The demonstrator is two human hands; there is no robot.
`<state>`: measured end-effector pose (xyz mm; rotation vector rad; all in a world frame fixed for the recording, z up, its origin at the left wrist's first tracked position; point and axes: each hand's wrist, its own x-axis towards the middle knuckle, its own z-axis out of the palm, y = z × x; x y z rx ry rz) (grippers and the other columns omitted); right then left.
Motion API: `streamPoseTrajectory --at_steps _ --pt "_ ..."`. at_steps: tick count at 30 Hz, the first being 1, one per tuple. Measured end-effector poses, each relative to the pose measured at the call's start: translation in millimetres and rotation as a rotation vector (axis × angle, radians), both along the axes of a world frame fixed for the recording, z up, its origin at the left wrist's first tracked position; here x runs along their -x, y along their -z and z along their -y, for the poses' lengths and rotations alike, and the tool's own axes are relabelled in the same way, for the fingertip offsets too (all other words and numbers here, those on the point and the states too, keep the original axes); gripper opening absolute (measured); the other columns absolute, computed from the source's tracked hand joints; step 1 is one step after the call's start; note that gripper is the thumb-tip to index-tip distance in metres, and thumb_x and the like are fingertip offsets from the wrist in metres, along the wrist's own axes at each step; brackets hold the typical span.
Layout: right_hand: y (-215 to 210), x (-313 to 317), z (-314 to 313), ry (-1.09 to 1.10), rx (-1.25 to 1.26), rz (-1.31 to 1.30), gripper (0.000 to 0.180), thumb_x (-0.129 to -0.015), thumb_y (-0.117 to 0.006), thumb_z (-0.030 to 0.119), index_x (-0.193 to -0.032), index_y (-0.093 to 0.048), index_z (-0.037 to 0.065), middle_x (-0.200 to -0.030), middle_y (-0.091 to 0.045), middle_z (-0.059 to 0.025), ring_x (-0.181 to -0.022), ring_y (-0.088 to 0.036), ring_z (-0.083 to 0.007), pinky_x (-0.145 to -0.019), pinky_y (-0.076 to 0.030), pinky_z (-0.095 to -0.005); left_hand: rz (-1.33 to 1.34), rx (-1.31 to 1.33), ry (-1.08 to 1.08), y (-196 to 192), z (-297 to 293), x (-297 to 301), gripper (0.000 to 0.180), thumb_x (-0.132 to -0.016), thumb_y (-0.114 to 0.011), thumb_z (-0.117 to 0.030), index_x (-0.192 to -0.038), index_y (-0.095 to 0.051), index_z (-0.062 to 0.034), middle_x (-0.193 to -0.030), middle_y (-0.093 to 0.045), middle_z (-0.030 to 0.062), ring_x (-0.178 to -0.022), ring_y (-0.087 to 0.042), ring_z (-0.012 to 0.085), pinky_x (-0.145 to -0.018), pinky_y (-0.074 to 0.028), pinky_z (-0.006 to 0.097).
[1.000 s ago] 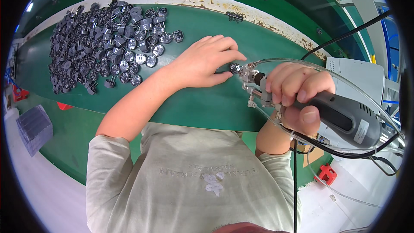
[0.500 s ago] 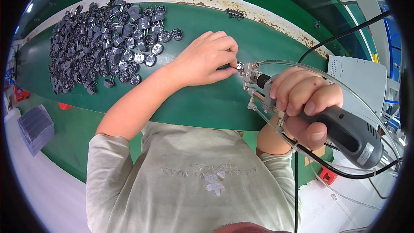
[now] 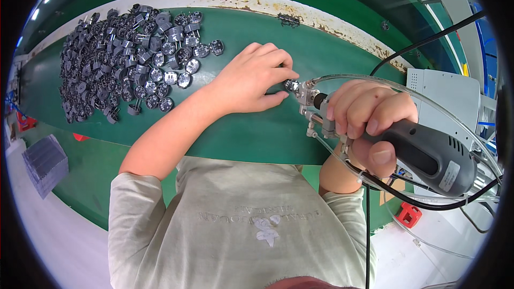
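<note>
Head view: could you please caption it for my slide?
Left hand holds a small metal part to the grey power tool gripped by right hand.

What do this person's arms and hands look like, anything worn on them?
Both arms are bare from above the elbow down, under the short sleeves of a pale beige T-shirt with a faint print on the chest. The left hand and the right hand wear no gloves, and no rings, watch or wristband show. Fingernails are short and unpainted.

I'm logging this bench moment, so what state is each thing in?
Left hand: pinching a small metal part at the tool's tip.
Right hand: gripping the grey power tool.
Pile of small metal parts: loose heap on the green table.
Grey box: beside the table.
</note>
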<state>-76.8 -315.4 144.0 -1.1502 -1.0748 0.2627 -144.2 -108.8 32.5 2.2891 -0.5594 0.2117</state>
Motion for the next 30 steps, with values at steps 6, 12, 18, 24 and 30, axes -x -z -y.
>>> streamPoseTrajectory --at_steps 6,12,18,24,30 --pt "2 -2 -2 -0.015 -0.007 -0.002 0.029 -0.090 -0.069 0.031 -0.092 -0.049 0.011 -0.068 -0.056 -0.0037 -0.053 -0.058 -0.0194 -0.057 -0.055 -0.0401 0.001 0.000 -0.001 0 -1 0 0.036 -0.077 -0.079 -0.017 -0.112 -0.072 -0.0104 -0.112 -0.062 0.0057 -0.106 -0.057 0.0272 -0.091 -0.044 0.041" --pt "2 -4 0 -0.028 -0.002 0.005 0.029 -0.090 -0.069 0.031 -0.092 -0.049 0.011 -0.068 -0.056 -0.0033 -0.053 -0.058 -0.0188 -0.056 -0.055 -0.0393 0.003 0.004 -0.005 0 0 0 0.035 -0.078 -0.079 -0.016 -0.111 -0.072 -0.0102 -0.111 -0.061 0.0049 -0.106 -0.057 0.0267 -0.091 -0.043 0.040" --pt "2 -4 -1 -0.043 0.005 0.010 0.029 -0.089 -0.070 0.031 -0.092 -0.049 0.011 -0.068 -0.056 -0.0034 -0.053 -0.058 -0.0188 -0.056 -0.055 -0.0393 -0.004 0.007 -0.010 0 0 -1 0.033 -0.078 -0.079 -0.016 -0.110 -0.073 -0.0098 -0.109 -0.061 0.0039 -0.106 -0.057 0.0262 -0.091 -0.043 0.040" --pt "2 -3 -3 -0.048 0.019 0.012 0.029 -0.088 -0.071 0.030 -0.091 -0.049 0.011 -0.067 -0.055 -0.0034 -0.053 -0.057 -0.0188 -0.057 -0.055 -0.0396 0.002 0.004 -0.009 0 1 0 0.032 -0.078 -0.079 -0.016 -0.109 -0.073 -0.0097 -0.109 -0.061 0.0035 -0.105 -0.057 0.0259 -0.091 -0.043 0.039" --pt "1 12 -18 0.093 0.037 0.000 0.027 -0.087 -0.074 0.020 -0.085 -0.050 0.007 -0.063 -0.055 -0.0048 -0.052 -0.056 -0.0196 -0.055 -0.053 -0.0377 0.009 -0.021 -0.012 -3 0 0 0.029 -0.077 -0.079 -0.018 -0.104 -0.074 -0.0103 -0.106 -0.062 0.0020 -0.105 -0.057 0.0246 -0.089 -0.043 0.039"
